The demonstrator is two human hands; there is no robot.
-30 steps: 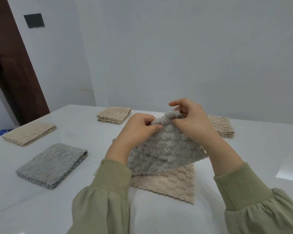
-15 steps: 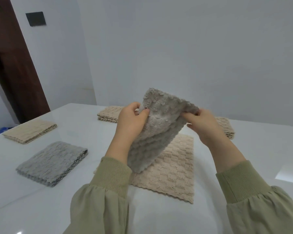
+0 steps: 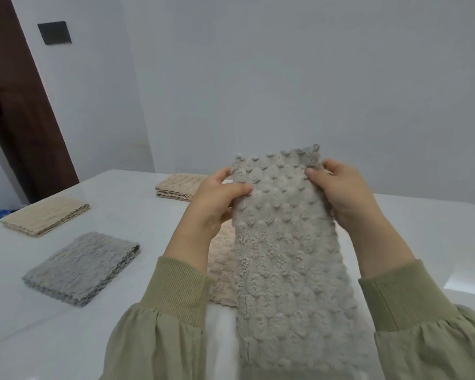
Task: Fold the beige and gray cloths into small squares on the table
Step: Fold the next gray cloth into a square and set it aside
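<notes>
Long fluffy cloth (image 3: 283, 242): gray, raised dot pattern
Flat fluffy cloth beneath (image 3: 221, 272): beige, bumpy
Folded cloth pile (image 3: 80, 267): gray, wavy edges

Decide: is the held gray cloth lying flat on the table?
No, the left hand and right hand hold the gray cloth up, hanging.

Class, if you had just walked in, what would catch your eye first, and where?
The bumpy gray fabric cloth held up at centre, hanging long, its top edge gripped by the left hand and right hand. Then the folded gray cloth stack on the glossy white table at left, a folded beige cloth stack behind it.
</notes>
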